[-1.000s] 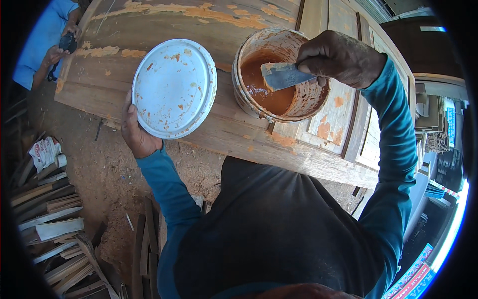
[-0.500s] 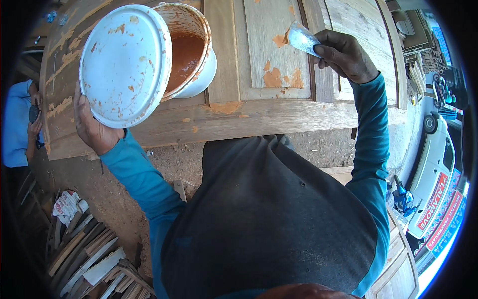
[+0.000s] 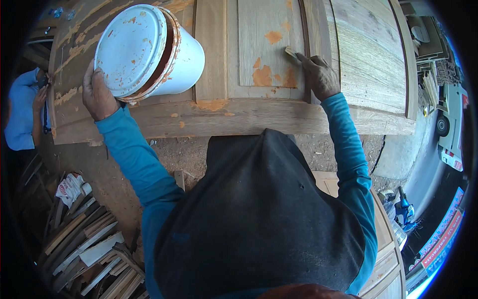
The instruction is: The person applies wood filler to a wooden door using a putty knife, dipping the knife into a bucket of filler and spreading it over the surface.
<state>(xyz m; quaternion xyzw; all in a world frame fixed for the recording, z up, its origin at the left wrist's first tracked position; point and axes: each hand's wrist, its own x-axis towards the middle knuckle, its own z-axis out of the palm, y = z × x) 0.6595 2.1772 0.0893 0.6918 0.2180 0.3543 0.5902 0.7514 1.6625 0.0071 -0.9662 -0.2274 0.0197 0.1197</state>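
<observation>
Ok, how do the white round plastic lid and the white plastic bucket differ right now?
The white round plastic lid is a flat disc; the white plastic bucket is a deep container. The lid is held in the left hand, while the bucket stands on the brown panelled wooden surface. The lid's visible face is flecked with orange; the bucket's orange smears mostly ring its rim. Both are white and round.

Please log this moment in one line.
left hand: holds round white orange-smeared lid over white cylindrical bucket | right hand: holds flat scraper at orange-patched wooden panel
</observation>
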